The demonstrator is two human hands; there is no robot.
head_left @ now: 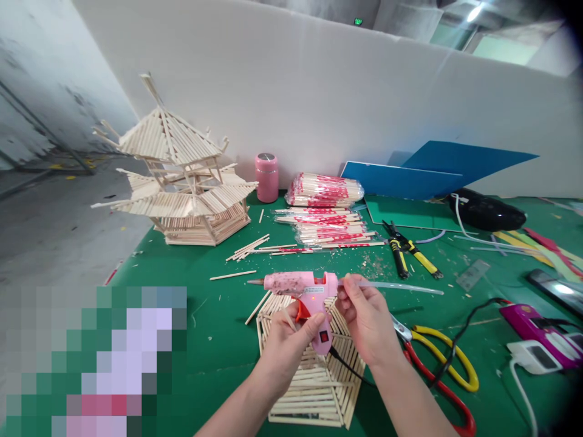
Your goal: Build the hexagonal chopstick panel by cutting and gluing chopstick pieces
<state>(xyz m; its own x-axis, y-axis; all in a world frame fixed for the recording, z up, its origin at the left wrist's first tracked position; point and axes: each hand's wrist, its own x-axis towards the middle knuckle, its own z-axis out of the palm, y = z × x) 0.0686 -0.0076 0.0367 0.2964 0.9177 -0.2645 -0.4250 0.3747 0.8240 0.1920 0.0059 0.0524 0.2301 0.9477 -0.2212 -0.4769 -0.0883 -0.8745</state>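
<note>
Left hand (286, 347) gripping pink glue gun (306, 298) handle, right hand (367, 321) pinching glue stick (392, 286)

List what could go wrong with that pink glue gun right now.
1. The pink hot glue gun, gripped by the left hand, has its nozzle over the flat panel of wooden sticks; drips could land there.
2. The right hand pinches the clear glue stick at the gun's back; it may feed crookedly.
3. The black cord could snag on the panel.

My view is bright and evenly lit by a ceiling lamp (473, 12) far right; shadows under my hands are soft, edges bend and darken at right, and a pixelated block (93, 361) covers near left
</note>
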